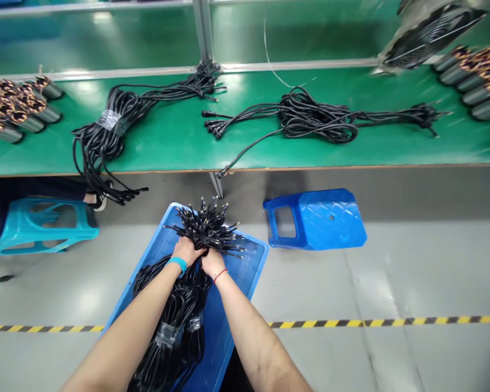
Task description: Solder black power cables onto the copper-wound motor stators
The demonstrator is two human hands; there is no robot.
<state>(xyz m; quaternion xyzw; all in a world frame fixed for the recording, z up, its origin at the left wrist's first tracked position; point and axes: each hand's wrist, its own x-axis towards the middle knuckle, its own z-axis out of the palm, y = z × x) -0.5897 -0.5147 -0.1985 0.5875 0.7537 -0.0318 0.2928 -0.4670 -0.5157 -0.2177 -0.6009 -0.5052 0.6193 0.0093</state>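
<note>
Forearms (126,326) — hands (185,251) (213,263) around black cables (187,306)

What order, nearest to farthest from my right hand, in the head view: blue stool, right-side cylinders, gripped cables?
1. Gripped cables: at your right hand.
2. Blue stool: right, on the floor.
3. Right-side cylinders: far right, on the bench.

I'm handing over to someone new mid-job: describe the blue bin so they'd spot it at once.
Start at the long green bench; on its near side, just below the middle of its front edge, a blue bin lies slanted. Unlike the solid-topped blue stool to its right, it is open and holds black cables, gripped by the left hand and right hand.
</note>
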